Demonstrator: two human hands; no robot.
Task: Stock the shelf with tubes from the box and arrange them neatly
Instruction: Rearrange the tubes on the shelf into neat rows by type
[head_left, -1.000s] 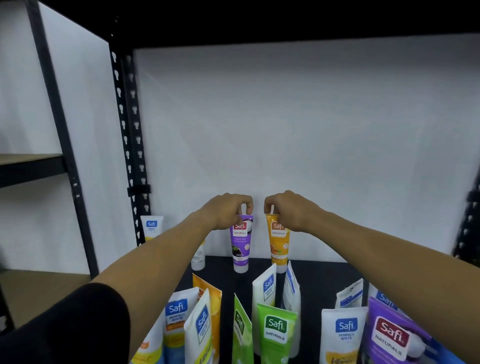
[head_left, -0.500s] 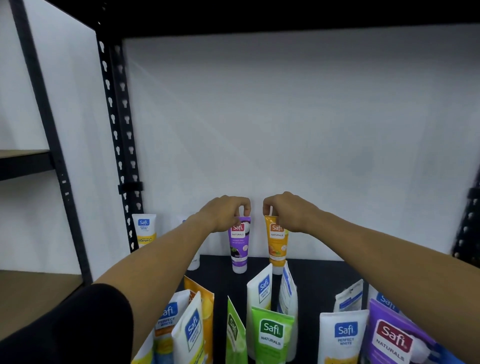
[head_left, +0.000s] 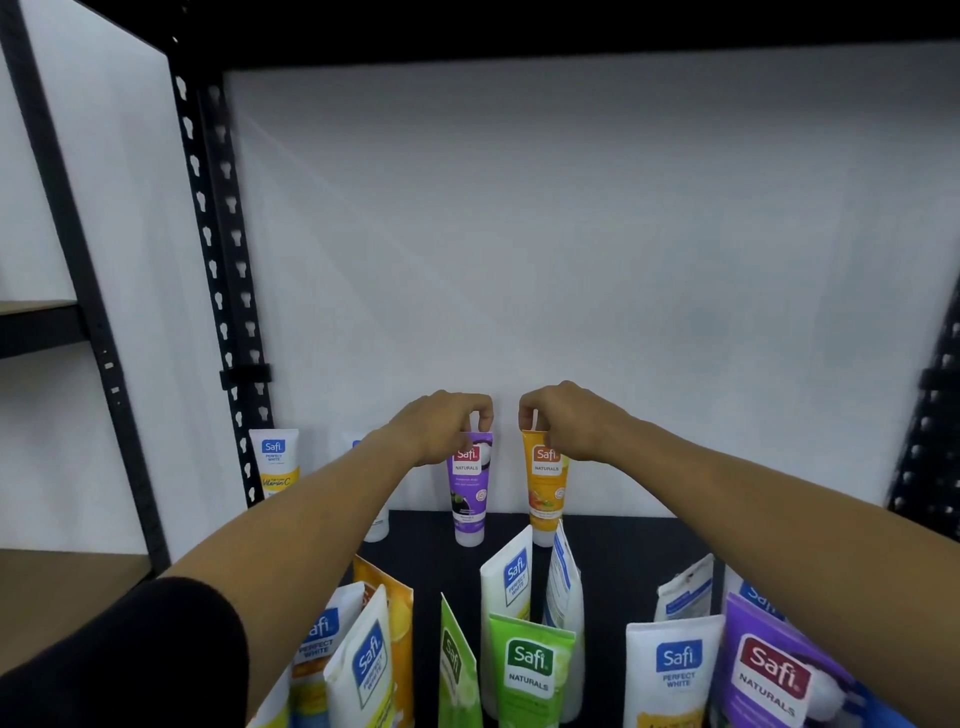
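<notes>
the left hand (head_left: 441, 426) pinches the crimped top of the purple safi naturals tube (head_left: 470, 488); its fingers (head_left: 483, 418) are curled onto the seal. the right hand (head_left: 566, 421) pinches the top of the orange safi naturals tube (head_left: 545, 483) in the same manner. both tubes stand cap-down and upright at the back edge of the black shelf (head_left: 623, 540), against the white rear panel (head_left: 571, 260), just beside each other with a narrow gap between them.

change over the last second: the two tubes and both hands hold the same relation to each other throughout; only the head camera has shifted. the tubes have stayed upright and side by side, so the step in hand is judged to be final alignment of this pair, not transport.

further left on the back edge stand a white safi perfect white tube (head_left: 274, 462) near the rear left corner, beside the perforated black upright (head_left: 218, 260), and a second white tube (head_left: 376, 525) largely hidden by the left forearm; its label cannot be read.

toward the front edge, a group of tubes stands less evenly, including a green safi naturals tube (head_left: 530, 670) and a large purple safi naturals tube (head_left: 774, 675). several lean or face different ways.

judgement: the back row is partly built. next action probably calls for releasing both tops without tipping the tubes, as each balances on a small cap.
</notes>
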